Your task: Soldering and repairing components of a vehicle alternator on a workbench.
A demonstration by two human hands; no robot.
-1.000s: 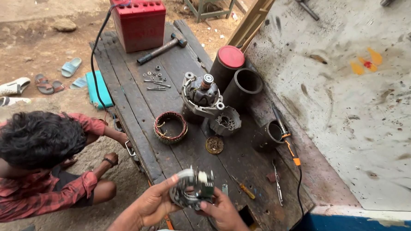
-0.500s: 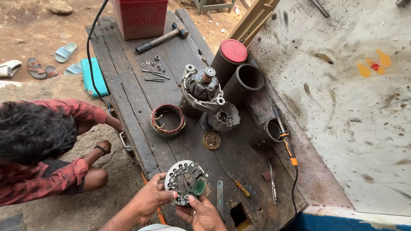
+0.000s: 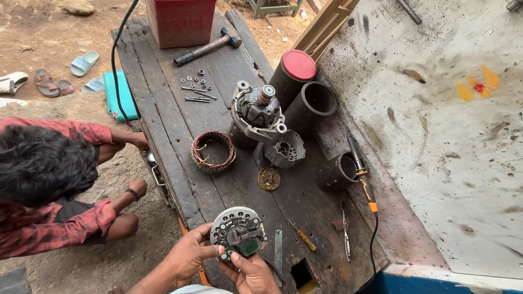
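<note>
Quick headcount of what's here: two hands, left hand [image 3: 189,257] and right hand [image 3: 256,277], on one round alternator end plate [image 3: 238,233]. On the desk [image 3: 174,131]: one red battery [image 3: 181,14], one hammer [image 3: 207,45], one copper stator ring [image 3: 213,152], one rotor housing [image 3: 257,113], one small end cap [image 3: 284,150], one rusty disc [image 3: 268,178], three dark pipe sections [image 3: 313,102], one with a red cap. One yellow-handled screwdriver [image 3: 303,237], one pair of pliers [image 3: 345,230]. One crouching person [image 3: 37,178]. About five sandals [image 3: 84,63] on the dirt.

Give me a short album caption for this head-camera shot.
Both hands, left hand and right hand, hold a round metal alternator plate over a worn wooden workbench.
</note>
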